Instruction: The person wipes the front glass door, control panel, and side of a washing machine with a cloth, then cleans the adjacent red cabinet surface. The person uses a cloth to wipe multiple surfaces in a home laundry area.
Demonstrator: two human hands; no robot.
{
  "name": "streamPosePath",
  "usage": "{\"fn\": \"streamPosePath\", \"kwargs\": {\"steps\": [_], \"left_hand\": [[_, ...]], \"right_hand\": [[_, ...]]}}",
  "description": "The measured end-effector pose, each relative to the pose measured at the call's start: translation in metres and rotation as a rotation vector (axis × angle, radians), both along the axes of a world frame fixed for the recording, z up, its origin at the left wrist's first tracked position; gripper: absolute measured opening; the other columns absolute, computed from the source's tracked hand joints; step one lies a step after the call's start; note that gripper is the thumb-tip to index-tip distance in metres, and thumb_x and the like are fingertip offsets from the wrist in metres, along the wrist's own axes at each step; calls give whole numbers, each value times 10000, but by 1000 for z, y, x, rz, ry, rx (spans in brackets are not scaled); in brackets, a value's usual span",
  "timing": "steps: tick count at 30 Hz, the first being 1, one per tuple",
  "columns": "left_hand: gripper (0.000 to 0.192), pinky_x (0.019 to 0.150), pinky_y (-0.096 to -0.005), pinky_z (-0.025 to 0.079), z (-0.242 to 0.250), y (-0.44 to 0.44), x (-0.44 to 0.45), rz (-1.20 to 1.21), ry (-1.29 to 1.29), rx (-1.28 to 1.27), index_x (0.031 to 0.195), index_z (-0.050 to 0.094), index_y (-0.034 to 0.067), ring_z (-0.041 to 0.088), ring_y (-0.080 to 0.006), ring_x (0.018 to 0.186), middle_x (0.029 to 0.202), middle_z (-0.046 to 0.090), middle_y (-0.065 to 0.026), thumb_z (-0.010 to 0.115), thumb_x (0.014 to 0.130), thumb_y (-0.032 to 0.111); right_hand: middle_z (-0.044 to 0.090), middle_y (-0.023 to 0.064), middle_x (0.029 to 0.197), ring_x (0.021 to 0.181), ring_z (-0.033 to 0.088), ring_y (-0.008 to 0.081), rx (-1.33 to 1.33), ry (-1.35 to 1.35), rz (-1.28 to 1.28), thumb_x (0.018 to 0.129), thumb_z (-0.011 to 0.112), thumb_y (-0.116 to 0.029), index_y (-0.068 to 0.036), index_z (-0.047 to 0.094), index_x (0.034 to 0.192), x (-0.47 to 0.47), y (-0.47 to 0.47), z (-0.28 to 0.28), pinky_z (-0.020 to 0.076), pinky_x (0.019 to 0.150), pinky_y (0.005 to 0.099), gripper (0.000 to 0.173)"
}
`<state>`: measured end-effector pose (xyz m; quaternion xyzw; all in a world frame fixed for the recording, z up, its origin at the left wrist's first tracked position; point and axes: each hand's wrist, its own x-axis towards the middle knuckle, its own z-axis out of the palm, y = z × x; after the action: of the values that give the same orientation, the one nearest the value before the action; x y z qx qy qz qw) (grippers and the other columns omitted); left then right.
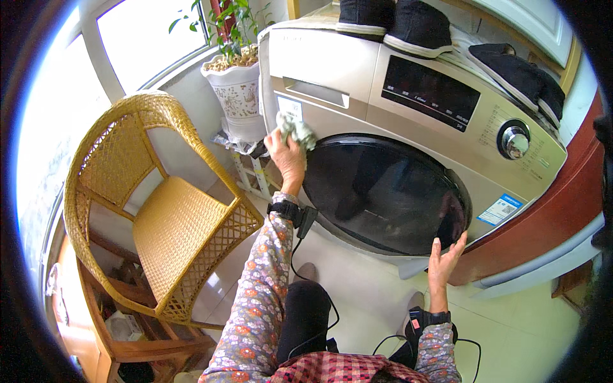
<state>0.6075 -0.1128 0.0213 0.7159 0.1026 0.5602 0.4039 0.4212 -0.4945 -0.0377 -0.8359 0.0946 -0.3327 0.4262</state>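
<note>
A front-loading washing machine (330, 107) with a large dark round door (383, 196) stands before me. My left hand (287, 155) holds a crumpled light cloth (296, 131) against the upper left of the machine's front, just beside the door's rim. My right hand (446, 261) is at the lower right of the door, its fingers apart and nothing held; whether its fingertips touch the door I cannot tell. A control knob (516, 142) and a dark display panel (430, 93) are on the machine's upper front.
Dark shoes (416, 28) with pale soles rest on top of the machine. A woven wicker armchair (177, 230) stands at the left, near a wooden cabinet (91, 330). A white flowerpot (237, 98) with a plant sits on a small stand beside the machine. Cables hang from my wrists.
</note>
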Motion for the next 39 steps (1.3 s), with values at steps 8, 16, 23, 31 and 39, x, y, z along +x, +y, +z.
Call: {"fn": "streamPosePath", "kwargs": {"steps": [8, 16, 23, 31, 39], "left_hand": [[184, 765, -464, 469, -166, 14, -11, -120, 793, -415, 913, 611, -24, 620, -406, 845, 858, 628, -257, 545, 782, 88], [189, 737, -427, 435, -50, 31, 7, -50, 311, -67, 991, 567, -24, 542, -352, 825, 920, 532, -210, 530, 837, 80], [313, 842, -399, 453, 30, 35, 13, -115, -83, 84, 1172, 524, -45, 558, -345, 935, 1040, 530, -202, 522, 865, 16], [273, 840, -461, 438, -139, 26, 8, -47, 453, -154, 1061, 548, -15, 536, -414, 947, 992, 529, -236, 508, 792, -6], [231, 749, -474, 461, -251, 23, 13, -46, 749, -367, 1005, 559, -33, 588, -428, 831, 869, 611, -257, 509, 794, 48]], "right_hand": [[174, 255, 1491, 1388, 210, 377, -62, 39, 23, 848, 628, -83, 27, 131, 1449, -1, -3, 1, 281, 1098, 485, 787], [227, 263, 1465, 1352, 287, 382, -105, -5, 3, 850, 631, -87, 47, 165, 1442, -1, 0, -2, 327, 1083, 459, 765], [215, 257, 1472, 1352, 286, 385, -128, -6, -15, 855, 630, -96, 41, 159, 1447, 0, 1, -3, 338, 1075, 464, 770], [206, 234, 1471, 1355, 271, 368, -98, -2, 3, 854, 628, -81, 8, 135, 1464, 0, 0, -7, 355, 1061, 472, 790], [215, 224, 1461, 1358, 261, 343, -106, -27, 20, 858, 621, -53, -38, 108, 1484, 1, 3, -10, 363, 1053, 464, 809]]}}
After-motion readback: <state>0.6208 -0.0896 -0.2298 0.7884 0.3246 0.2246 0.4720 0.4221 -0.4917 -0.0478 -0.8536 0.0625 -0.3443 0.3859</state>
